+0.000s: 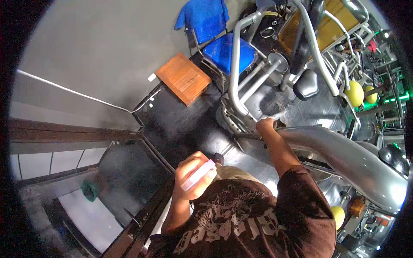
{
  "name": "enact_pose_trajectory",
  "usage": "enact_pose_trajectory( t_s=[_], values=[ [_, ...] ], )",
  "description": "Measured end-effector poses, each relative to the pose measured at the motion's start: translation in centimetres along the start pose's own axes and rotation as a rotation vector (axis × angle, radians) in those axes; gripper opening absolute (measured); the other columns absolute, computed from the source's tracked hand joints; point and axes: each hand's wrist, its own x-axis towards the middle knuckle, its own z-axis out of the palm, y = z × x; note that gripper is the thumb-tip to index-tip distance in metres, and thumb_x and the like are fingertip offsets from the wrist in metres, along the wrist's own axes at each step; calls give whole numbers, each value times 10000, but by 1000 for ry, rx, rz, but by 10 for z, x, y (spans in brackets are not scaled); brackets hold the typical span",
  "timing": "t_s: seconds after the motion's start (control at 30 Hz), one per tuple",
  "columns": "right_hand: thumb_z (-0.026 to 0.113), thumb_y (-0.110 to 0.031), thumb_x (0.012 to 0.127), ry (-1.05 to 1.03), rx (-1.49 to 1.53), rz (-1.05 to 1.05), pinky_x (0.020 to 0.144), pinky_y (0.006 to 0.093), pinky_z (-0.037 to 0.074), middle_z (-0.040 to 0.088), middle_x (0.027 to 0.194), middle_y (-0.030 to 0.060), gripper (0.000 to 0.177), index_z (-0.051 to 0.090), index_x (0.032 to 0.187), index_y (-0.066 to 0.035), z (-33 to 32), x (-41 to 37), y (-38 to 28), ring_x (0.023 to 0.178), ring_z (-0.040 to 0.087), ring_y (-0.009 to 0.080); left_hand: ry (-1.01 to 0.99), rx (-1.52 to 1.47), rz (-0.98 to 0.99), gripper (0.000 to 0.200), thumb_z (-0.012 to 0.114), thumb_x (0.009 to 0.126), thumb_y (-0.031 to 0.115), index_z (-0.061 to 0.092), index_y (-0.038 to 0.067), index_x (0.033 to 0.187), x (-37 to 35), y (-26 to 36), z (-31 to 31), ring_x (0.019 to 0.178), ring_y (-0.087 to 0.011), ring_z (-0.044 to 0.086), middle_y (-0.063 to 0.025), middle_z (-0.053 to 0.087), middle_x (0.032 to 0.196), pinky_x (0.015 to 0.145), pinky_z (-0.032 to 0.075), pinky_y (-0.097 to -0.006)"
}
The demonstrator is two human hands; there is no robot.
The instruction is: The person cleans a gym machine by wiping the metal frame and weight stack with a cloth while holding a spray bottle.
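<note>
My left hand (189, 175) is closed around a small pale pink-and-white rectangular block (198, 174), held in front of my chest; its exact kind does not show. Further forward, my right arm stretches out to a silver exercise machine (235, 64). My right hand (265, 124) is curled against a low part of its metal frame, beside a thick, curved silver housing (340, 148). The fingers' undersides are hidden, but the hand appears closed on the frame.
A blue chair (230, 52) with a blue cloth (202, 17) over its back stands by the wall, near a brown wooden box (184, 78). A doorway at lower left shows a green item (90, 190). Gym equipment and yellow balls (354, 93) are on the right.
</note>
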Motion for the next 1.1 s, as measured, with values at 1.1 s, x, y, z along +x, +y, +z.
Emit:
enact_pose_trajectory(
  t_s=[1.1],
  values=[
    [646, -283, 870, 479, -352, 461, 752, 394, 424, 726, 901, 17, 177, 787, 887, -178, -204, -396, 99, 961, 611, 222, -300, -299, 171, 203, 711, 882, 131, 667, -66, 858, 51, -1, 52, 688, -223, 616, -144, 662, 800, 637, 491, -321]
  ],
)
